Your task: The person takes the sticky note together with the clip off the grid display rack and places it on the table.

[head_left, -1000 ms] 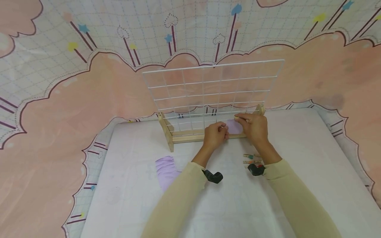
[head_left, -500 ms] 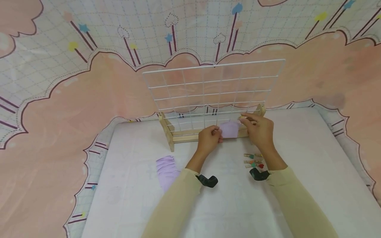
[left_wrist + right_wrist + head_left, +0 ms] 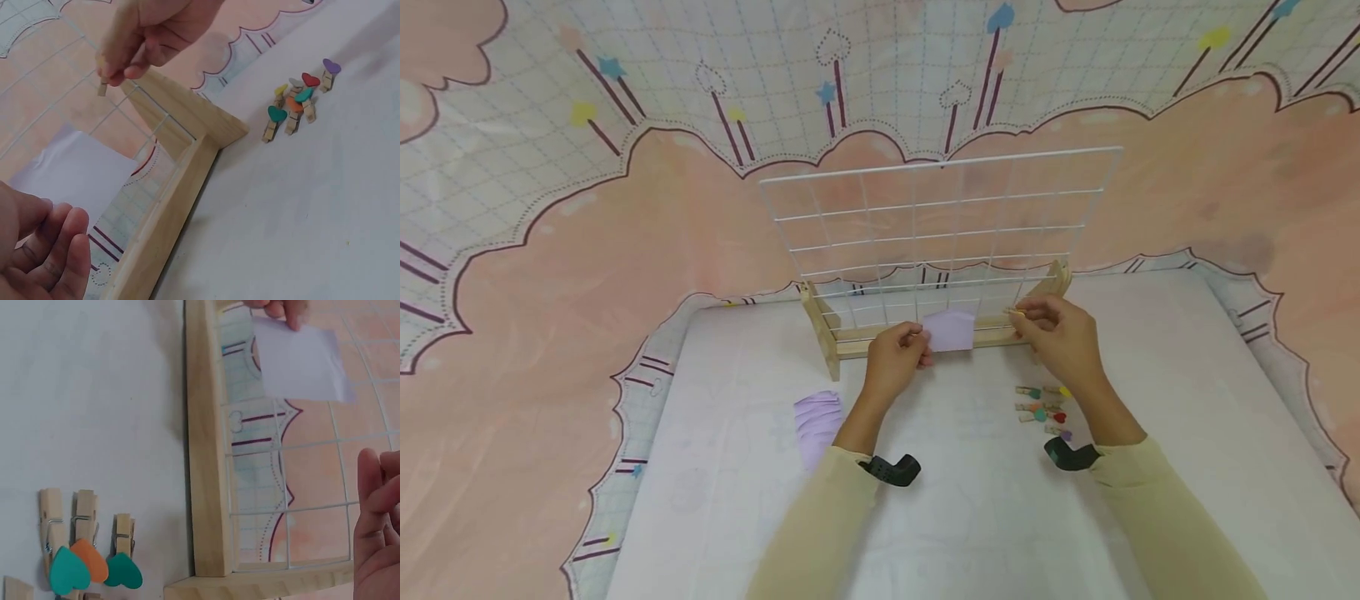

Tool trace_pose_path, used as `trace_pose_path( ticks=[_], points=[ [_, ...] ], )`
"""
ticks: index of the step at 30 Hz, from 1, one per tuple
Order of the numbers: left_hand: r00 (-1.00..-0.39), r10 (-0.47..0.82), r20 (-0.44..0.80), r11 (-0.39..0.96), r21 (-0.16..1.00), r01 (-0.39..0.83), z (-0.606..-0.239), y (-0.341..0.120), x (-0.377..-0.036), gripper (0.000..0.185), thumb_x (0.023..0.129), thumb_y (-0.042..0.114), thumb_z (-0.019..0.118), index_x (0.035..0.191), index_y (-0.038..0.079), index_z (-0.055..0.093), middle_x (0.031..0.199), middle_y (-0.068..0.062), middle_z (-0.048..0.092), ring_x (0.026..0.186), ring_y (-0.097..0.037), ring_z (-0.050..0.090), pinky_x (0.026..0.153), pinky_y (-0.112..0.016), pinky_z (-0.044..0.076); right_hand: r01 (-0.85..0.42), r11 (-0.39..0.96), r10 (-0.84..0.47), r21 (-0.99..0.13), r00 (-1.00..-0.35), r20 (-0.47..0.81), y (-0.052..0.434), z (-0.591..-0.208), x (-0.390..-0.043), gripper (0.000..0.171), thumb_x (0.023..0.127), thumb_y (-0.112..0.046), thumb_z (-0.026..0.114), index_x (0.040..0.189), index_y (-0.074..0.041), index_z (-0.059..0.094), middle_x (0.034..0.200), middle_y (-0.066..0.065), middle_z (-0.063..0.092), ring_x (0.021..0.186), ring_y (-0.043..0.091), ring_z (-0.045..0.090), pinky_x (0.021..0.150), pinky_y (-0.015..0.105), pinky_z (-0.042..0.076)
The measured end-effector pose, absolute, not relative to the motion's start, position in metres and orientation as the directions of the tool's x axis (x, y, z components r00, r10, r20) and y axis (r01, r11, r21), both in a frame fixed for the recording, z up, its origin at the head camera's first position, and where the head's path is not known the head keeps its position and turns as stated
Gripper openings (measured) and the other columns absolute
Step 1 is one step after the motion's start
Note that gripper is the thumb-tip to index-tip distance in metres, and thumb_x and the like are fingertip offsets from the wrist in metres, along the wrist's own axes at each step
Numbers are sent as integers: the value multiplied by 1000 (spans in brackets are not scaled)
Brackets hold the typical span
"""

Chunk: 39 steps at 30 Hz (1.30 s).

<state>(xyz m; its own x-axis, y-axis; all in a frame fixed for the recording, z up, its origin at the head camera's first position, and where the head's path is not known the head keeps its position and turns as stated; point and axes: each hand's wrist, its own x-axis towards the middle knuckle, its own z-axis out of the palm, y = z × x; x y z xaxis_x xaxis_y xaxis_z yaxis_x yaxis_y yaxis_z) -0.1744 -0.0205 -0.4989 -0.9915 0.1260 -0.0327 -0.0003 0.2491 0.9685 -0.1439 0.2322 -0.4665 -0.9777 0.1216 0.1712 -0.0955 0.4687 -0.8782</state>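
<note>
Both arms in cream sleeves reach forward from bottom of frame toward centre. Left hand (image 3: pixel 891 360) centre-left, fingers curled in pinch. Right hand (image 3: pixel 1060 337) centre-right, fingertips pinched together. Black wrist mounts on both.

Matt lilac paper slip (image 3: pixel 949 331), white-coated wire grid (image 3: pixel 925 233) in raw wooden frame (image 3: pixel 880 340), wooden pegs (image 3: pixel 1041 404).
</note>
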Motion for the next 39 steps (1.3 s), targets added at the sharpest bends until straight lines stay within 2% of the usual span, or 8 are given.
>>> trace_pose_path(
  ticks=[4,11,25,30,35,39],
  points=[
    [-991,130,-40,253,967,-6,-495,-28,-169,19,100,13,65,109,-2,71,82,-17,73,63,-10,70,65,-28,62,-80,465,101,-881,-985,142,234,-466,-138,28,95,-24,74,116,-5,68,103,15,73,77,6,71,63,16,56],
    [-990,135,-43,239,971,-10,-488,-38,-162,18,100,14,65,109,-1,71,80,-14,73,63,-9,69,66,-28,62,-125,449,58,-885,-984,168,238,-471,-128,26,92,-16,77,112,-1,71,108,19,73,81,-8,67,71,11,56],
    [-991,126,-55,141,989,-37,-477,-63,-150,18,100,11,65,110,-4,68,78,-11,69,64,-11,68,66,-27,61,-160,512,31,-844,-979,204,249,-484,-109,17,93,-17,77,107,-7,74,101,12,75,83,-4,68,75,10,55],
    [-992,103,-73,140,988,-58,-474,-75,-143,18,100,12,65,109,-4,69,79,-10,68,65,-13,69,66,-26,61,-136,507,18,-851,-986,168,253,-486,-100,14,93,-17,77,104,-8,76,101,13,77,82,-4,69,73,12,56],
    [-993,66,-95,132,987,-86,-473,-89,-136,18,99,10,66,110,-5,68,77,-7,68,64,-13,68,65,-25,60,-74,489,24,-869,-995,98,256,-487,-92,21,93,-24,76,107,-8,76,109,14,76,86,-5,70,74,13,57],
    [-993,37,-116,119,987,-111,-474,-100,-131,17,99,9,66,108,-5,68,75,-4,67,65,-13,67,64,-25,60,-74,490,17,-869,-995,95,261,-491,-86,22,94,-24,75,110,-8,76,115,14,74,91,-9,68,78,10,55]
  ],
)
